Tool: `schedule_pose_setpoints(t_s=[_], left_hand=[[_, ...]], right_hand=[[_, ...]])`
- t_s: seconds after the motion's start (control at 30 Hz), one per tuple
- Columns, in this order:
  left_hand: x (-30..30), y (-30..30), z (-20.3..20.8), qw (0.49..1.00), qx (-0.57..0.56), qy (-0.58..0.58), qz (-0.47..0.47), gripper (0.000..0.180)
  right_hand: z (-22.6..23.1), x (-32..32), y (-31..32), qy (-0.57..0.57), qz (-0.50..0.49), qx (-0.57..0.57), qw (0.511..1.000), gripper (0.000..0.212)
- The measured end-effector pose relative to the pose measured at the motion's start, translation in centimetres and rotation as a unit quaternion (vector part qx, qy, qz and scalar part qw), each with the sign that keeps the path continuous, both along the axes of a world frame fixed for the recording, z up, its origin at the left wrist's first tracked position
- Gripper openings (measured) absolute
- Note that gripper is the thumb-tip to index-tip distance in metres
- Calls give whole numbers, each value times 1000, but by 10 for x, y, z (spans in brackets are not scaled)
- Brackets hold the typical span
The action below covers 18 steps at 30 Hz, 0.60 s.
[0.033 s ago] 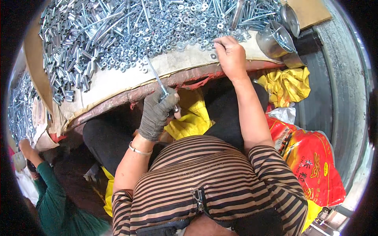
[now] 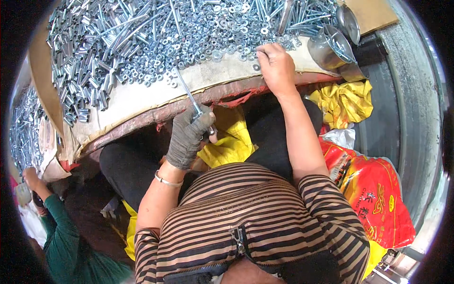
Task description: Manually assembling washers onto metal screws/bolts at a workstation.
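My left hand (image 2: 188, 132), in a grey knit glove with bare fingertips, is closed around a long thin metal bolt (image 2: 187, 90). The bolt slants up and left from the fist to the edge of the pile, and its lower end shows below my thumb. My right hand (image 2: 277, 68) is bare and rests at the near edge of the loose washers (image 2: 243, 49). Its thumb and forefinger are bent together; whatever they pinch is hidden. A single washer (image 2: 256, 67) lies on the pale table cover (image 2: 142, 97) just beside my right thumb.
Metal sleeves (image 2: 85, 61) heap at the left, with nuts (image 2: 146, 73) in the middle. Metal cups (image 2: 331, 47) stand at the right. A cardboard strip (image 2: 45, 75) edges the left side. Yellow sacking (image 2: 347, 102) and a red bag (image 2: 378, 199) lie right. A co-worker's green sleeve (image 2: 66, 232) is lower left.
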<state>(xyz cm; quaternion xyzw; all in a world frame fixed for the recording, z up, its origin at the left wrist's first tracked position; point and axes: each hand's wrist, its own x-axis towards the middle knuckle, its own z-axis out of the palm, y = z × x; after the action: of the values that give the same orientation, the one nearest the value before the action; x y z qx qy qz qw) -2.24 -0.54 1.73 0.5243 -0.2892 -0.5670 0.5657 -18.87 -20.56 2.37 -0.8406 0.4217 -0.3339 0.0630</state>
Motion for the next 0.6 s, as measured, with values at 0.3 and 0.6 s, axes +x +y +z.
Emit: schedule_pose_setpoints(t_s=[0.3,0.6], left_hand=[[5,1,12,998,35,-30,-49,25],[4,1,11,999,29,-6,-32,20]], right_hand=[[-1,5,-16,-9,29,81,996,15],[0,12,-16,-206,26,109,972,12]])
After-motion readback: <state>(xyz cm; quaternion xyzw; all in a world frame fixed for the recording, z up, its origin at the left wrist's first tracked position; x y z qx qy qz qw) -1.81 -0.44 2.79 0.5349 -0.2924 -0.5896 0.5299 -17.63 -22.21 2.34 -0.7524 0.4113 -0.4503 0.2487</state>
